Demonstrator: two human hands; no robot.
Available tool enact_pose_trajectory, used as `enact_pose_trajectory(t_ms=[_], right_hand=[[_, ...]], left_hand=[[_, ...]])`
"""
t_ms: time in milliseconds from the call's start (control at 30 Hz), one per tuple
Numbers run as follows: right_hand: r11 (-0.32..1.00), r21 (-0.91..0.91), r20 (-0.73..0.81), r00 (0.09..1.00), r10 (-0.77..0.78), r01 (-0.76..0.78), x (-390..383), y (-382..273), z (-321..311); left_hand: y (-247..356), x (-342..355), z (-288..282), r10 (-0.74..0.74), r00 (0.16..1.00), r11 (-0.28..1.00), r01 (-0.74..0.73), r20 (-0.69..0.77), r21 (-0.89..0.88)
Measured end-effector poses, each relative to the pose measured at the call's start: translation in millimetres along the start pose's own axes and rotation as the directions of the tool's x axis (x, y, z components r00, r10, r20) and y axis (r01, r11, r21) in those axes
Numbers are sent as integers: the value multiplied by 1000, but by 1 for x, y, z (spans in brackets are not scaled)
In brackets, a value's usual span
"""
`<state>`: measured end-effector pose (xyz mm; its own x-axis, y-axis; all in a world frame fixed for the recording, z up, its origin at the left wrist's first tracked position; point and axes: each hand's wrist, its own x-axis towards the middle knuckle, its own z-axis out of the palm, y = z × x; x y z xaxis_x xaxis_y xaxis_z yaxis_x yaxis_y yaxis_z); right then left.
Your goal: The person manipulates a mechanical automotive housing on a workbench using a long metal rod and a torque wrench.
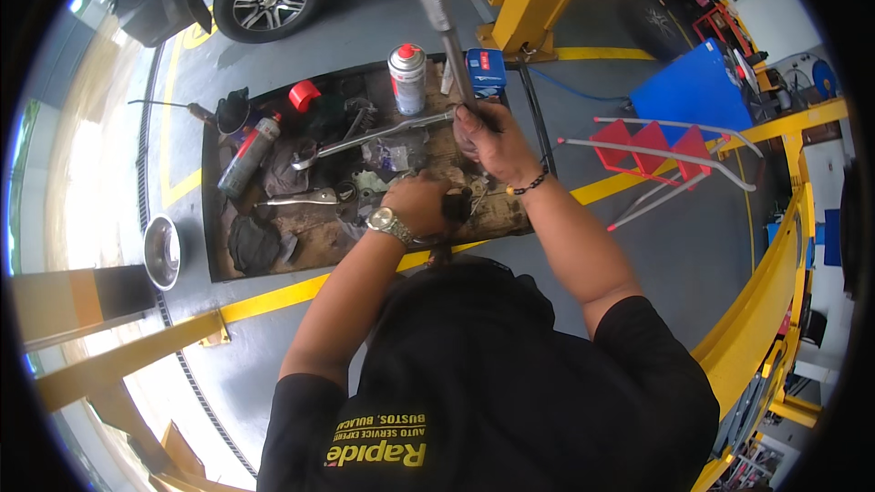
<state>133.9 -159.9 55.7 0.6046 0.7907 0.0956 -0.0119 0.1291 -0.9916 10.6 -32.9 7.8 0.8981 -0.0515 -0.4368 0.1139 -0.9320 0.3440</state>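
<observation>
My right hand [488, 137] is closed around a long metal bar [437, 9] that rises out of the top of the view. A long steel wrench [355, 141] lies slanted across the dirty workboard [246, 262], one end beside that hand. Lower down, my left hand [415, 205] is curled against a dark part [456, 207], apparently gripping it; its fingertips are partly hidden. Around them are a spray can [406, 80] with red top, a second can [248, 157], a red cap [303, 95], a ratchet-like tool [310, 198], rags [252, 241] and a blue box [486, 73].
A car wheel [269, 2] stands at the top left, near a yellow lift post [522, 5]. A metal bowl [162, 251] sits left of the board. On the right are a red step stool [649, 148], a blue panel [674, 87] and yellow lift beams [756, 292].
</observation>
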Motion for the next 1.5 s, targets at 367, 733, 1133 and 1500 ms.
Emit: enact_pose_trajectory(t_ms=[367, 733, 1133, 1500], right_hand=[[929, 362, 26, 995, -95, 79, 5, 23, -12], [828, 558, 109, 994, -15, -49, 0, 41, -15], [870, 470, -65, 989, -133, 148, -7, 7, -7], [848, 482, -28, 971, -238, 222, 17, 0, -20]], left_hand=[[-10, 0, 16, 127, 991, 987, -131, -49, -95], [-5, 6, 14, 81, 992, 959, -104, -97, -263], [-5, 30, 7, 153, 980, 951, -182, -130, -249], [-13, 43, 18, 195, 943, 816, -309, -271, -489]])
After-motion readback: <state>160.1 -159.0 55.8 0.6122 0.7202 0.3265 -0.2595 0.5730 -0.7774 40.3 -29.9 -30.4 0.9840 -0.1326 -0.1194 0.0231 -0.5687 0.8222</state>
